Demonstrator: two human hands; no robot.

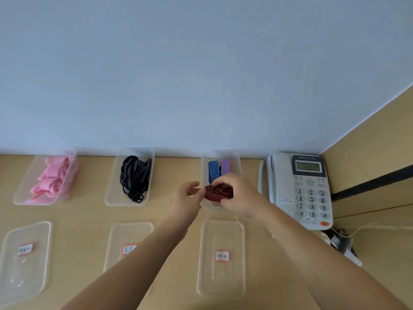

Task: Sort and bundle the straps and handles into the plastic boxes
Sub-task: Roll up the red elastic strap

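Note:
Three clear plastic boxes stand in a row at the back of the desk. The left box [22,193] holds pink straps [52,179], the middle box [111,193] holds black straps [135,177], and the right box [237,161] holds blue and red striped straps [218,167]. Over the right box my right hand [239,194] grips a rolled red-and-black striped strap [218,193]. My left hand [186,198] touches the roll's left end with its fingertips, fingers loosely curled.
Three clear lids with red-framed labels lie in front of the boxes: left lid [24,260], middle lid [129,238], right lid [221,258]. A grey desk phone [299,189] stands right of the boxes, with cables [339,240] beside it. A wooden partition [368,153] closes off the right.

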